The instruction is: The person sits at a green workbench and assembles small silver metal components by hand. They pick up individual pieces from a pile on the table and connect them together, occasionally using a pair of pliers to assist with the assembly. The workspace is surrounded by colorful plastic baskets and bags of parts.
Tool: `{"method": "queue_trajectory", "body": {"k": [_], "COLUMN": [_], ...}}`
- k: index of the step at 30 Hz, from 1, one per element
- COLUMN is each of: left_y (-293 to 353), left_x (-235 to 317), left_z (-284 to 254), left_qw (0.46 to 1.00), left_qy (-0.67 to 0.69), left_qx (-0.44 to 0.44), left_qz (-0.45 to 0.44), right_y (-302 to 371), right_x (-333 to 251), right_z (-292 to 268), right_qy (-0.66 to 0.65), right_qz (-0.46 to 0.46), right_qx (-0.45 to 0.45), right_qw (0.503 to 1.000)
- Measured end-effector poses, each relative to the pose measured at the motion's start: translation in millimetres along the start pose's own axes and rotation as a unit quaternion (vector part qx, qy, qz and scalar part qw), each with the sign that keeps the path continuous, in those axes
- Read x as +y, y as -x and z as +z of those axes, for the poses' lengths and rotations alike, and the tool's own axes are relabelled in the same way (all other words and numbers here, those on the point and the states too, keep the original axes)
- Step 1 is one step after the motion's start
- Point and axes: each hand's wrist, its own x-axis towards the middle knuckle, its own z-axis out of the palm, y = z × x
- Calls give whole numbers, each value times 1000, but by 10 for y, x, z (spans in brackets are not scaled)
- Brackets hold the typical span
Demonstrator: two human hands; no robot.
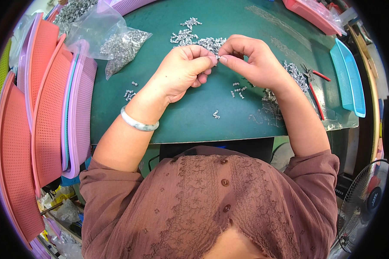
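Observation:
Over the green table, my left hand (181,71) and my right hand (257,62) meet fingertip to fingertip. Both are closed in a pinch on a small silver metal part (218,58), mostly hidden by the fingers. Just beyond them lies a heap of similar metal parts (209,43), trailing off to the far left. A few loose pieces (238,91) rest below my right hand, and one linked piece (216,114) sits nearer the table's front edge. Beside my right forearm is another heap of metal parts (295,74), partly covered by the arm.
Red-handled pliers (319,93) lie at the right, near a blue basket (348,77). A clear bag of metal parts (124,51) lies at the left. Stacked pink and purple baskets (52,108) crowd the left edge. A fan (363,203) stands at the lower right.

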Motion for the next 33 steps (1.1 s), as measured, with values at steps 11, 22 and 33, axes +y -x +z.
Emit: {"method": "queue_trajectory", "body": {"k": [11,22,33], "left_y": [7,-62,-72], "left_x": [11,-7,-12], "left_z": [20,-116,-145], "left_qw": [1000,992,989], "left_qy": [-3,124,142], "left_qx": [0,-10,-27], "left_qz": [12,4,2], "right_y": [2,11,18], "right_x": [-5,105,36], "right_z": [-9,60,4], "right_qy": [15,240,245], "right_qz": [-6,-61,12], "right_qx": [-3,-29,-53], "right_qw": [1000,969,968]}}
